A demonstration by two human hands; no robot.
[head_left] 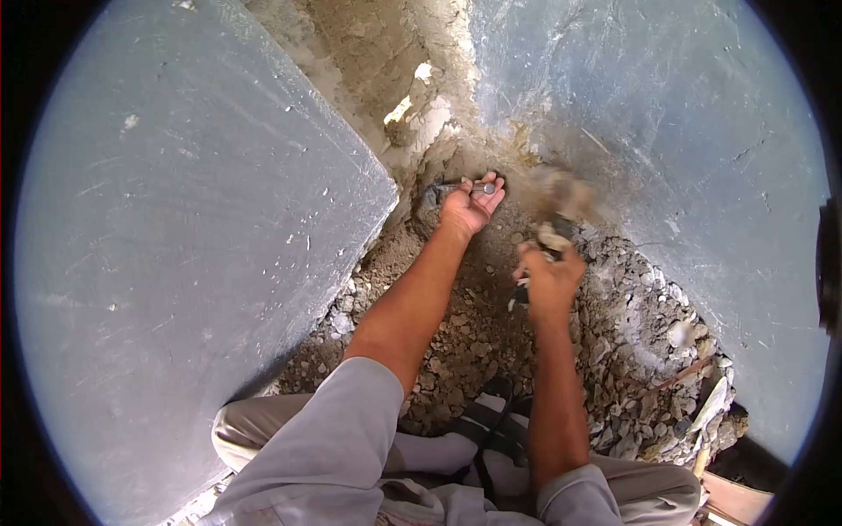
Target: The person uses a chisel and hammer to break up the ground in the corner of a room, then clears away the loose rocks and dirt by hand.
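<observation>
My left hand (468, 209) is closed around a short metal chisel (488, 188). The chisel's round end pokes out to the right between my fingers, and its other end points left at the broken earth. To the right, my right hand (553, 279) grips a hammer (553, 242) by its handle, which looks wrapped with dark and pale material. Motion smears the hammer's head, raised above my right fist and apart from the chisel. Both hands are over a hollow of dusty soil and rubble (456, 342).
A grey slab-like surface (202, 219) borders the left, its corner close to my left forearm. Another grey surface (702, 131) rises on the right. Broken stones (631, 333) are heaped along its foot. My sandalled feet (491, 421) rest below my arms.
</observation>
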